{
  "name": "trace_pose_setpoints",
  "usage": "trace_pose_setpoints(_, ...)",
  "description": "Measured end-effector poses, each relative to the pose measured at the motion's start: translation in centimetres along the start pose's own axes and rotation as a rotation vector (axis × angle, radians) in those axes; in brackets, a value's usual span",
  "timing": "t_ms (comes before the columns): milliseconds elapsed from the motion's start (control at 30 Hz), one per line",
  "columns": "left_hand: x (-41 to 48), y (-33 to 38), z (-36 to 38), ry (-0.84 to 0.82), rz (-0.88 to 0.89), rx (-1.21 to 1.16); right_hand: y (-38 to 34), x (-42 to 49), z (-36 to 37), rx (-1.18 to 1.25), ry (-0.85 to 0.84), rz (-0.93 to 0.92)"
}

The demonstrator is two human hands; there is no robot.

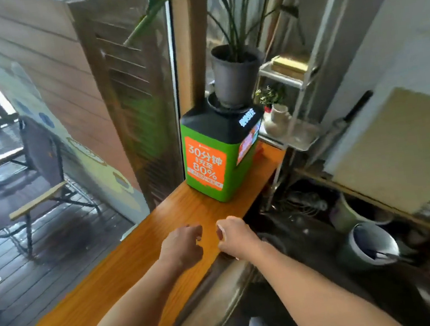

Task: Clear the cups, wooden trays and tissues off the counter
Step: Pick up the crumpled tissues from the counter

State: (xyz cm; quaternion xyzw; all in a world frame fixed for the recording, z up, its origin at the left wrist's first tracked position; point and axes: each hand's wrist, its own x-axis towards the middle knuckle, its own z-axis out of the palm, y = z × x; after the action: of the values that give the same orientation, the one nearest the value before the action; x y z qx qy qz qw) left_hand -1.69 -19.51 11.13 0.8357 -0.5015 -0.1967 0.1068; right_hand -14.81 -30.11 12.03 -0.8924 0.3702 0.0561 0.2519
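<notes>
A long orange wooden counter (128, 257) runs from the lower left to the upper right. Both my hands hover over its middle, a little apart from each other. My left hand (182, 245) has its fingers curled loosely downward and holds nothing. My right hand (233, 235) is near the counter's inner edge, fingers bent in, with nothing visible in it. No cup, wooden tray or tissue shows on the counter in this view.
A green and black box with an orange sticker (219, 152) stands on the counter's far end, a potted plant (235, 76) on top. A white metal shelf (287, 78) with a small vase is beyond. A lined bin (373, 246) sits on the floor at right; a folding chair (32, 185) outside.
</notes>
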Motion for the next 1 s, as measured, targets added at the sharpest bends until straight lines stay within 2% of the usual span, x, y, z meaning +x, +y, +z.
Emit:
trace_pose_setpoints(200,6.5,11.0,3.4,-0.067,0.122,-0.013,11.2,-1.5,-4.1,0.074,0.083,0.133)
trace_pose_setpoints(300,9.4,17.2,6.4,-0.069,0.133,-0.043,18.0,-2.1,-5.2,0.118,0.117,0.194)
trace_pose_setpoints(467,13.1,24.0,12.0,-0.174,0.107,-0.047,27.6,-1.6,-5.8,0.151,0.133,0.239)
trace_pose_setpoints(700,17.7,25.0,20.0,-0.307,0.014,-0.063,34.6,2.0,-1.4,0.237,0.072,0.311)
trace_pose_setpoints(833,22.9,23.2,27.3,-0.365,-0.054,-0.04,38.3,7.8,4.1,0.314,0.027,0.332)
trace_pose_setpoints(1000,30.0,18.5,37.7,-0.358,-0.125,0.046,43.7,15.0,13.5,0.389,0.017,0.396)
